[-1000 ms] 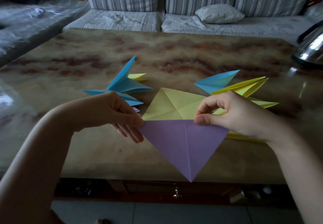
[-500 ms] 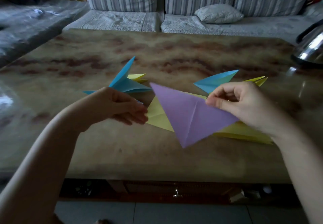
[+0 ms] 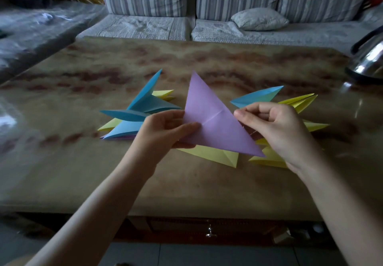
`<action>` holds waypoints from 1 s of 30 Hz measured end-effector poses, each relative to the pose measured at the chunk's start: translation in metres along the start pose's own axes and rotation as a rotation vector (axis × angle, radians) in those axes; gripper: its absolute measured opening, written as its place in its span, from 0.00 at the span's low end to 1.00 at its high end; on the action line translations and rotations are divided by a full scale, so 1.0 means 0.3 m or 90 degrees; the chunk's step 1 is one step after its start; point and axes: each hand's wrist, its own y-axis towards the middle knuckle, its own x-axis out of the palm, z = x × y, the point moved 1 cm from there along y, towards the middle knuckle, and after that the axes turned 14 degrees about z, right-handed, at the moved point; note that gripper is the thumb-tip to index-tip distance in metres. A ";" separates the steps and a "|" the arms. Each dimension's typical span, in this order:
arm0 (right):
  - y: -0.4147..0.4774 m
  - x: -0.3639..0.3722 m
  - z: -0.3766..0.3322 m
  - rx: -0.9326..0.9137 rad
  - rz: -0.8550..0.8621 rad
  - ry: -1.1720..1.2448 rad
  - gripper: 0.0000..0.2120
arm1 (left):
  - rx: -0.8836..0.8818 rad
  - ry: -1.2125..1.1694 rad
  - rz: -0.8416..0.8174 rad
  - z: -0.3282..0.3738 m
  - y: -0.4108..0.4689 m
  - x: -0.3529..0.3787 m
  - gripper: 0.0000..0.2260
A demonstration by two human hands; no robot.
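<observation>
The purple paper triangle (image 3: 213, 124) has swung from pointing toward the person to pointing away, held above the bench (image 3: 103, 172). The left hand (image 3: 165, 133) has retaken its grip, pinching the left edge. The right hand (image 3: 275, 129) seems to pinch the right edge, though the contact is partly hidden. Only early creases show, so most folding remains. Folded blue and yellow pieces (image 3: 145, 108) lie nearby.

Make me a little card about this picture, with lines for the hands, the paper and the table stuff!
Held paper: purple paper, folded to a triangle
Left hand: pinches its left edge, thumb in front
Right hand: curled at its right edge, grip unclear
Table: blue folded pieces, yellow sheet, kettle
</observation>
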 end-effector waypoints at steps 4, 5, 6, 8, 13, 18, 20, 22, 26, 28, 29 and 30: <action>0.024 -0.037 -0.015 -0.070 -0.113 0.028 0.17 | 0.013 0.017 -0.023 0.003 -0.001 -0.006 0.17; 0.026 -0.040 -0.013 -0.083 -0.143 0.020 0.19 | 0.008 0.018 -0.033 0.002 -0.001 -0.005 0.16; 0.027 -0.039 -0.010 -0.094 -0.171 0.010 0.20 | 0.000 0.015 -0.044 0.001 -0.002 -0.004 0.15; 0.026 -0.030 0.001 -0.106 -0.210 -0.002 0.23 | -0.016 0.002 -0.072 0.001 -0.003 -0.003 0.15; 0.023 -0.006 0.009 -0.072 -0.226 0.038 0.23 | -0.062 -0.024 -0.119 0.007 0.002 -0.011 0.16; 0.012 0.004 -0.004 -0.020 -0.207 0.129 0.21 | -0.089 -0.023 -0.156 0.005 -0.001 -0.012 0.17; 0.007 0.002 -0.010 -0.020 -0.204 0.132 0.13 | -0.099 -0.031 -0.167 0.004 -0.002 -0.013 0.15; 0.006 -0.007 -0.012 -0.015 -0.198 0.136 0.09 | -0.105 -0.042 -0.173 0.004 -0.003 -0.011 0.15; 0.009 -0.015 -0.011 -0.015 -0.211 0.135 0.09 | -0.104 -0.056 -0.191 0.006 -0.006 -0.015 0.18; 0.008 -0.006 -0.004 0.019 -0.182 0.173 0.09 | -0.096 -0.062 -0.220 0.007 -0.013 -0.014 0.18; 0.007 0.001 0.001 0.027 -0.159 0.194 0.09 | -0.094 -0.066 -0.232 0.007 -0.016 -0.012 0.16; 0.006 0.009 0.005 0.031 -0.135 0.214 0.09 | -0.094 -0.068 -0.243 0.007 -0.019 -0.010 0.15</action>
